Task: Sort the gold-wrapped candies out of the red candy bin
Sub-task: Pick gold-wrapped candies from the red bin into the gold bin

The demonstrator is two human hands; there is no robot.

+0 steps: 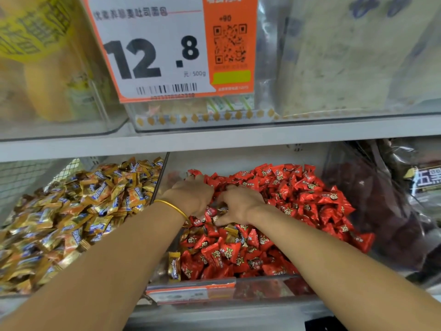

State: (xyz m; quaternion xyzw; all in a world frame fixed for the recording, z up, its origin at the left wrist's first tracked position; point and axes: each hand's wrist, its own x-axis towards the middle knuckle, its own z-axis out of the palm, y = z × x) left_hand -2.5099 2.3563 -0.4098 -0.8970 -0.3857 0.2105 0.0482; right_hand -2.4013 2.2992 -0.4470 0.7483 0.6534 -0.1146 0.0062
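Note:
The clear red candy bin point(238, 281) on the lower shelf is heaped with red-wrapped candies point(298, 187). A few gold-wrapped candies lie among them: one point(174, 266) upright at the front left corner, another point(231, 229) just below my hands. My left hand point(191, 194), with a gold bangle on the wrist, is palm down at the bin's left side, its fingertips buried in the pile. My right hand point(241, 204) lies close beside it, fingers spread over the red candies and thumb pointing toward the left hand. What the left fingers hold is hidden.
A bin of gold and orange wrapped candies point(71, 211) stands directly left, behind a clear divider point(160, 182). Dark packaged goods point(393, 199) fill the bin on the right. The shelf above point(214, 139) carries a large price sign point(162, 48) and clear boxes.

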